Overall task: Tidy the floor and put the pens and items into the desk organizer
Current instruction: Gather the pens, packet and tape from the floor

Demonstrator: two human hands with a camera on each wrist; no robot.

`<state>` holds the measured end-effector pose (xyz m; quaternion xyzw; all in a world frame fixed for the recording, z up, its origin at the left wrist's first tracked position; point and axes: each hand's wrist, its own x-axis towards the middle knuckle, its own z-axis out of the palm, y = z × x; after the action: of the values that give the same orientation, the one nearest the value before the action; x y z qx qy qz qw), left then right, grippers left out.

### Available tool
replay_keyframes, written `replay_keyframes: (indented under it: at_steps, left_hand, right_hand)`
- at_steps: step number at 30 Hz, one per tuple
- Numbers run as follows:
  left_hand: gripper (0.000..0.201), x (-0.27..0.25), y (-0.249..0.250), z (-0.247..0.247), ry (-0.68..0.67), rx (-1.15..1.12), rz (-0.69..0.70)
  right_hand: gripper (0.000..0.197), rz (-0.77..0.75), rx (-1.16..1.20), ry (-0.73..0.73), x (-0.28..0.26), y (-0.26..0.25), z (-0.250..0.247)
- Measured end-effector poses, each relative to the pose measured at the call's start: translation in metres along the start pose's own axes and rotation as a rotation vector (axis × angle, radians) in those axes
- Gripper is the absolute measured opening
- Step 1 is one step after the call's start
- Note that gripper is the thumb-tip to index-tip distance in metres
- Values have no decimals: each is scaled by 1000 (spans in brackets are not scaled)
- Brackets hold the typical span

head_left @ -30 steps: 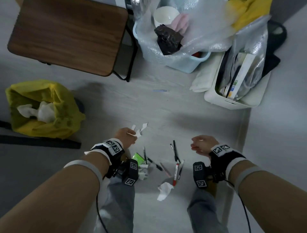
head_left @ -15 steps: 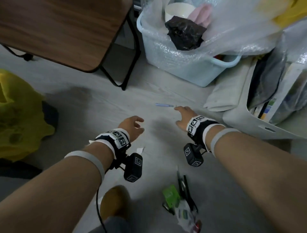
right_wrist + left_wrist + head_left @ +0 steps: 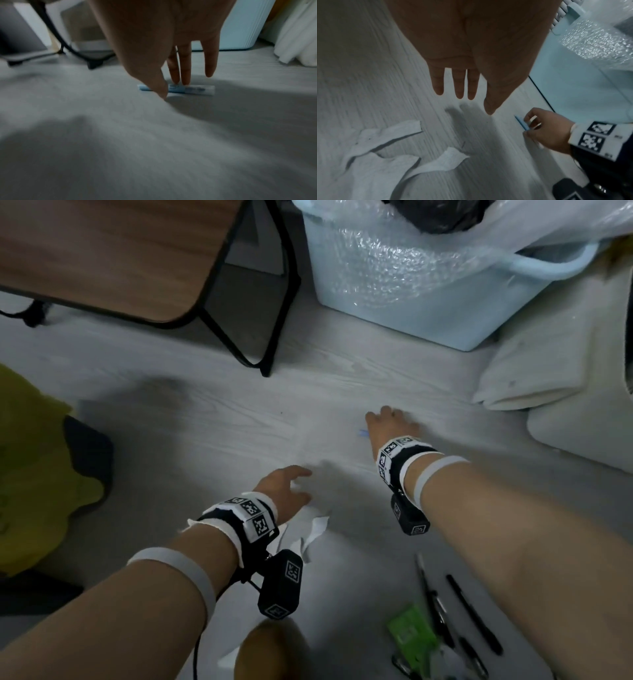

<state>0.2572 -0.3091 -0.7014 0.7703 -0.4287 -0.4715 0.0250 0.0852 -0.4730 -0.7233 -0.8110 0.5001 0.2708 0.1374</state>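
A thin blue and white packet [image 3: 192, 90] lies on the grey floor in front of the pale blue tub. My right hand [image 3: 390, 422] reaches down onto it. Thumb and two fingers pinch the packet [image 3: 521, 123], whose blue tip [image 3: 362, 433] pokes out at the hand's left. My left hand [image 3: 287, 487] hovers flat with straight fingers [image 3: 458, 83] and holds nothing. Torn white paper scraps [image 3: 388, 159] lie just beneath and behind it. Several dark pens [image 3: 472, 614] and a green item [image 3: 411, 633] lie on the floor near my right forearm.
A wooden folding table [image 3: 102, 251] with black legs [image 3: 270, 302] stands at the far left. The pale blue tub [image 3: 428, 313] lined with bubble wrap is straight ahead. Folded white cloth [image 3: 534, 371] and a white bin [image 3: 582, 433] sit at right, a yellow bag [image 3: 34, 474] at left.
The view has moved forward and down. My right hand reached ahead and closed its fingers on the blue packet. My left hand let go of the paper scraps and spread flat.
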Motion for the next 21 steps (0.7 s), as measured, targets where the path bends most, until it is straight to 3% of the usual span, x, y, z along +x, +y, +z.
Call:
replay_keyframes:
  at_steps: [4,7,11,14,18,21]
  left_hand:
    - [50,-8,-8,8,-38,39,6]
    - [47,-23,-3,30,-96,34,28]
    - [37,-49,18,78,-232,-6,60]
    - [33,-69,31,114,-334,-16,84]
    - [47,-92,48,147,-431,93,223]
    - [66,-87,63,163,-416,273,367]
  right_hand:
    - [37,-4,17,27,-23,4,26]
    - [38,13,213,-42,-49,22,35]
    - [23,116,460,-73,-107,66,50]
    - [16,226,496,-95,-166,98,78]
    - [16,330,449,-329,-241,120,127]
    - [25,361,502,-322,-259,126,158]
